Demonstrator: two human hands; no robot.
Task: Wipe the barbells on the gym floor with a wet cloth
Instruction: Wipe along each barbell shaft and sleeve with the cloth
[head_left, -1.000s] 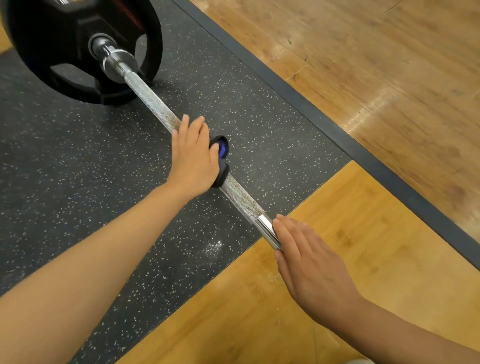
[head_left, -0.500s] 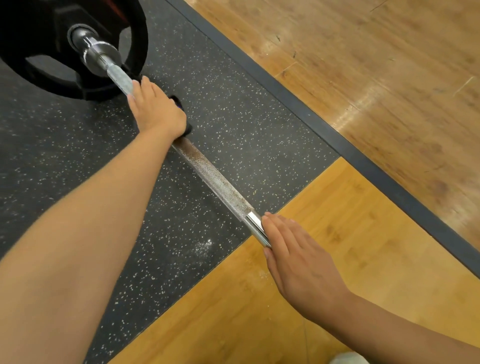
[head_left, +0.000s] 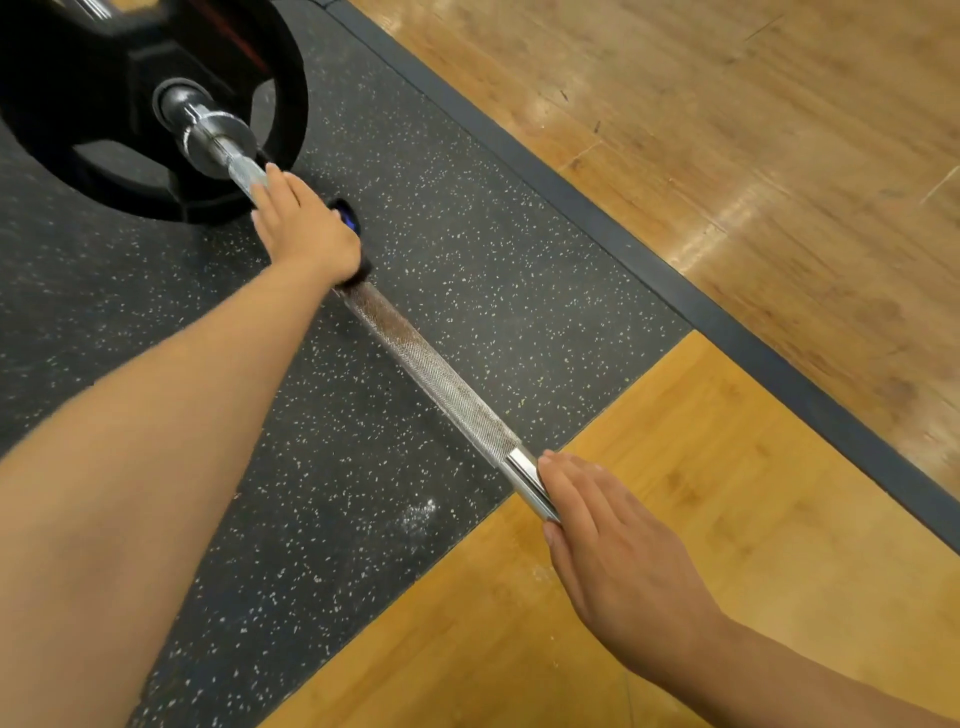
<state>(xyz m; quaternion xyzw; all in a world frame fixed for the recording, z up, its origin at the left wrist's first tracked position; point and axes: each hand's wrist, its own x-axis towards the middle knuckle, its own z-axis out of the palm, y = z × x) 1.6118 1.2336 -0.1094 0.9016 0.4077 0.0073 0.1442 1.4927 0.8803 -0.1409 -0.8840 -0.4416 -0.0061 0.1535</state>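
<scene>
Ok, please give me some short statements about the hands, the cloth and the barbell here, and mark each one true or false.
1. The left hand presses a dark cloth on the barbell near the black weight plate. True.
2. The right hand is lifted clear of the bar. False: its fingers rest on the smooth chrome part.
3. The plate sits on the speckled rubber mat. True.
4. The cloth is white. False: it is dark with some blue.

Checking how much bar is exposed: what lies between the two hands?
In the head view, only the bare barbell shaft, rusty knurled steel then a smooth shiny stretch, runs from the left hand gripping the dark cloth to the right hand.
</scene>
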